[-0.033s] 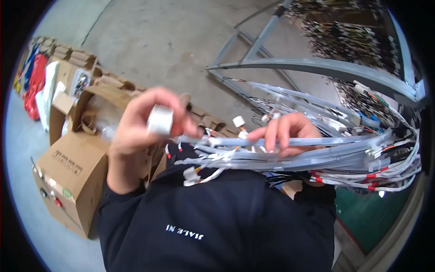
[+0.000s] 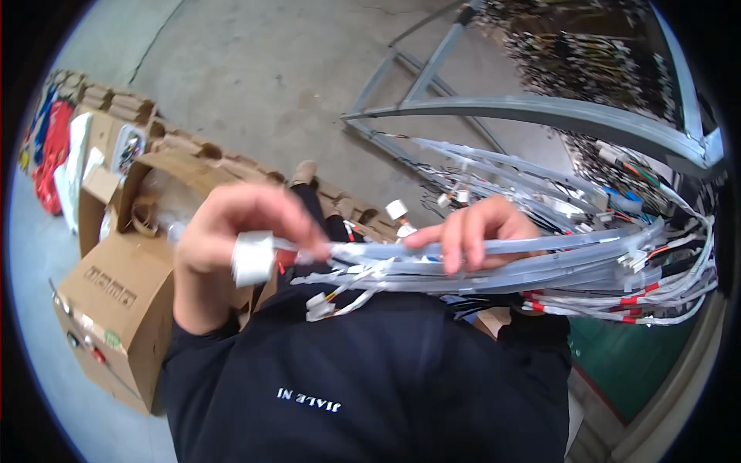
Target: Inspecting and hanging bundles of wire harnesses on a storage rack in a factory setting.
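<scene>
My left hand (image 2: 243,231) is closed, its fingers curled and blurred by motion. It grips a white block-shaped piece (image 2: 253,258), too smeared to name by kind, with a bit of red or orange beside it. The fingertips meet the left end of a translucent sleeved wire harness (image 2: 370,251). Farther right, my right hand (image 2: 478,231) wraps its fingers over the same harness. Several such sleeves lie side by side across my front, with white connectors (image 2: 317,306) dangling near their left ends. Another white connector (image 2: 396,209) sticks up between the two hands.
A grey metal frame (image 2: 532,106) stands at the upper right, bundled wires hanging behind it. Red-banded white cables (image 2: 641,297) loop at the right. To the left are a cardboard box (image 2: 116,293), an open carton (image 2: 174,177), cardboard trays (image 2: 204,154) and red bags (image 2: 54,139).
My left hand has moved down and a little left with the white block-shaped piece, bringing it level with the sleeve ends. My right hand stays on the harness. The whole view has shifted slightly.
</scene>
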`<state>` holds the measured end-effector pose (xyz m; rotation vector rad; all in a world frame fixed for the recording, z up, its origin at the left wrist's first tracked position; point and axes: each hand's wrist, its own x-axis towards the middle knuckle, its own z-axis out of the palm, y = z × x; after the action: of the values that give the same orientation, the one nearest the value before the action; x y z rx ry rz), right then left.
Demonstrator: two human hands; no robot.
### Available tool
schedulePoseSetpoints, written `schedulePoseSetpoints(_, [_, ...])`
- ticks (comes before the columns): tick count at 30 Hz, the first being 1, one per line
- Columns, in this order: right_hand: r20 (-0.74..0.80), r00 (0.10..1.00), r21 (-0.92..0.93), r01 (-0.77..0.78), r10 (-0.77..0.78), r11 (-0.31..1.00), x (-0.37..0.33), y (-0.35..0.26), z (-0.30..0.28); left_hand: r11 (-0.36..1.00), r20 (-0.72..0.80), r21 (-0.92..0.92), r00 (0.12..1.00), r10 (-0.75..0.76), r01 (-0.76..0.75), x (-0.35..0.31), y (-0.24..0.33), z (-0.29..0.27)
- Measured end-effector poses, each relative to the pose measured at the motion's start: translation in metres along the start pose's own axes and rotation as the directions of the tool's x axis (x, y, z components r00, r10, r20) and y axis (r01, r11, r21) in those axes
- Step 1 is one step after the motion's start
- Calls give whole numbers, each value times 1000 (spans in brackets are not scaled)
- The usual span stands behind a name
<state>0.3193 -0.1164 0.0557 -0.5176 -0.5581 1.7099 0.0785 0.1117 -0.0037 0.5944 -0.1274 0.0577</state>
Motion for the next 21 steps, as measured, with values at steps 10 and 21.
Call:
schedulePoseSetpoints(10, [-294,904,357,-197,310,913,-7,-16,23,412,64,904,916,-395,115,151,-80,-16])
schedulePoseSetpoints(21, [-375,852,222,-299,364,928,-13,-14,14,176,46,984,990,-131,-22,217,-193,-55])
